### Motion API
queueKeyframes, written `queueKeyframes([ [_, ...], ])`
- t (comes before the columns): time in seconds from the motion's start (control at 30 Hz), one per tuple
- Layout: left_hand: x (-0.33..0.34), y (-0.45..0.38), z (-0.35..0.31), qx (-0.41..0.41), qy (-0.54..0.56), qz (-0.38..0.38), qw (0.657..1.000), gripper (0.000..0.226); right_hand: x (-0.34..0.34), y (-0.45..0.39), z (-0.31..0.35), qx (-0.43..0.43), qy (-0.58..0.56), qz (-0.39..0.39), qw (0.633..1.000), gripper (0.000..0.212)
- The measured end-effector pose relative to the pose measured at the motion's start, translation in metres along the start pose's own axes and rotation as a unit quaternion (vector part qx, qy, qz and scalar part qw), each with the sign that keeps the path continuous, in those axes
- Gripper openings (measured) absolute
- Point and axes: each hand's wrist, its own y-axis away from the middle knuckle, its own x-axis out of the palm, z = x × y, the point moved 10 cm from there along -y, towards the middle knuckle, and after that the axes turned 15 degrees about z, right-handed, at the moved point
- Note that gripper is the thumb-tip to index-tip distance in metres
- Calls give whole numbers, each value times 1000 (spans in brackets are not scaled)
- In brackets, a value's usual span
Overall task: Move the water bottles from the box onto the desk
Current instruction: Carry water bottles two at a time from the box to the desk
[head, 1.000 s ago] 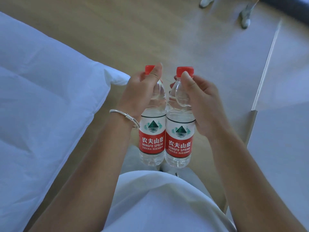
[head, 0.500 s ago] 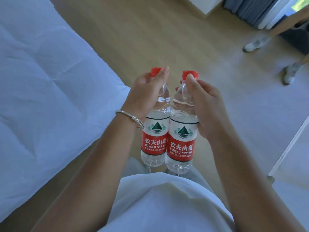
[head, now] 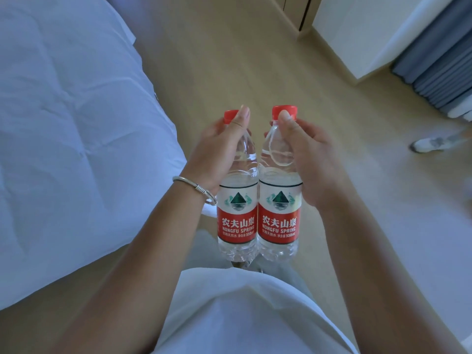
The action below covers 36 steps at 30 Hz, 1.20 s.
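Observation:
Two clear water bottles with red caps and red-and-white labels hang upright side by side in front of my body, above the floor. My left hand (head: 217, 146), with a silver bangle on the wrist, grips the neck and shoulder of the left bottle (head: 237, 213). My right hand (head: 309, 154) grips the neck and shoulder of the right bottle (head: 278, 213), thumb up near the cap. The two bottles touch each other at the labels. Neither the box nor the desk is in view.
A bed with a white quilt (head: 71, 139) fills the left side. Pale wooden floor (head: 229, 60) stretches ahead. A white cabinet (head: 362, 34) and grey curtains (head: 439, 60) stand at the back right. Another person's white shoe (head: 431, 144) is at the right edge.
The view has swung round: the white surface on the right has left the frame, the bed has spread further in on the left, the cabinet and curtains have appeared. Both hands still hold the bottles the same way.

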Motion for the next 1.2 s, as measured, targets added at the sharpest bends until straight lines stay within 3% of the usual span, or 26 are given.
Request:
queueKeyframes([
  [0.23, -2, -63, -39, 26, -26, -33, 999, 60, -27, -58, 39, -13, -27, 31, 999, 28],
  [0.5, -28, -177, -68, 29, -34, -34, 998, 58, -55, -170, 78, -9, 0, 41, 999, 30],
  [0.67, -63, -266, -99, 28, -39, -58, 997, 53, -72, -260, 122, -1, 51, 24, 998, 33],
  [0.83, -102, -339, -132, 33, -34, -55, 997, 58, -67, -346, 166, 3, 65, 54, 996, 35],
  [1.0, -160, -386, -154, 37, 1, -109, 993, 57, -45, -418, 202, -13, 93, 102, 990, 48],
  [1.2, -205, -448, -171, 39, 57, -148, 987, 57, -35, -508, 220, 22, 93, 148, 984, 32],
])
